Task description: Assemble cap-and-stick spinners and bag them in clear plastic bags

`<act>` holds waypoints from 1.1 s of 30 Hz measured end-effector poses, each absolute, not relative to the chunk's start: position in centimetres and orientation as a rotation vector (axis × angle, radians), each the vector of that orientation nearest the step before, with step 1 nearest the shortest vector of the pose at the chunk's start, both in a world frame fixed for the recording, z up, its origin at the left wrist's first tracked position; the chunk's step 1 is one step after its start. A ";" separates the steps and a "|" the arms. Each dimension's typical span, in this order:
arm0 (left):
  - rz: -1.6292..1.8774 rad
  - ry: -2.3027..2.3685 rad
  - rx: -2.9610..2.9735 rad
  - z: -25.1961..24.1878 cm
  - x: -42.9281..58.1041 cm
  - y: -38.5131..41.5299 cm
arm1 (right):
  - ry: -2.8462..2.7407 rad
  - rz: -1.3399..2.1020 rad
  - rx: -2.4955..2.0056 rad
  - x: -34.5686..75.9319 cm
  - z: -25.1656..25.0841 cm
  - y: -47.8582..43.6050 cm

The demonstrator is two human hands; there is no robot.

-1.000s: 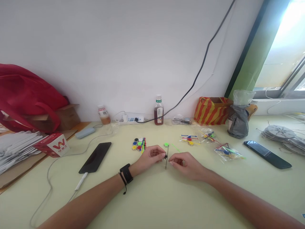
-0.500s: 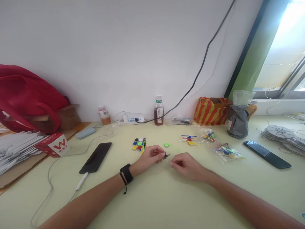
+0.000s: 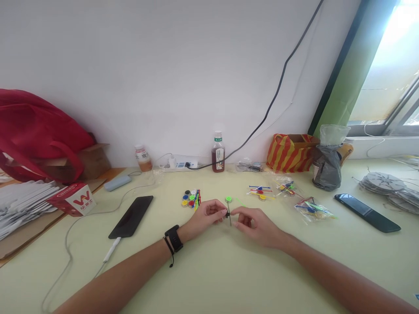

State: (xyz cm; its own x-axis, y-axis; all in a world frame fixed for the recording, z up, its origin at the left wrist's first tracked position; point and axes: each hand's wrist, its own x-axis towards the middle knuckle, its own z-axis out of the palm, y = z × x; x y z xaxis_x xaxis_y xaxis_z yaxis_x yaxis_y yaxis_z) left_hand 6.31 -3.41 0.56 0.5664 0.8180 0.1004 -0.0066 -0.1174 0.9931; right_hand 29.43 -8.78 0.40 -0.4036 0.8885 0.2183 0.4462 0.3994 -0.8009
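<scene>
My left hand [image 3: 209, 213], with a black watch at its wrist, pinches a small black arrow spinner [image 3: 228, 214] between thumb and fingers. The spinner's thin bar stands roughly upright in the view, partly hidden by the fingertips. To its right, my right hand [image 3: 252, 222] has its index finger stretched close to the spinner and its thumb apart. I cannot tell whether that index finger touches it. Beyond the hands lie a green round disc [image 3: 228, 199] and a light green arrow [image 3: 240, 202]. Coloured discs [image 3: 185, 197] and a bunch of coloured arrows [image 3: 198, 197] lie past my left hand.
Assembled spinners [image 3: 260, 191] and bagged spinners [image 3: 312, 209] lie to the right. Phones [image 3: 131, 216] flank the work area, the left one on a cable. A dark drink bottle [image 3: 218, 152] and a power strip [image 3: 185, 164] stand by the wall.
My right index finger has stretched out towards the spinner, opening away from the thumb. The spinner's bar now shows lengthwise and upright. My left hand has kept its place.
</scene>
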 end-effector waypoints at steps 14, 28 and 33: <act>0.804 0.711 1.526 0.6 6.4 -3.5 | -2.102 0.591 -1.251 29.8 0.2 -8.6; 0.798 0.721 1.531 0.7 6.4 -3.5 | -2.209 0.134 -1.407 30.2 0.5 -8.2; 0.798 0.708 1.532 0.7 6.4 -3.5 | -2.214 0.258 -1.295 30.1 0.2 -8.6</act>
State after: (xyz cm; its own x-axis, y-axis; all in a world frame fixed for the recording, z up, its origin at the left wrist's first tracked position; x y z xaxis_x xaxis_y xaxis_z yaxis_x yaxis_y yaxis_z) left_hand 6.36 -3.46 0.69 0.5779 0.8110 0.0907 -0.0068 -0.1064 0.9943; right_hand 30.08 -8.55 0.15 -0.3799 0.8497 0.3657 0.7427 0.5159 -0.4270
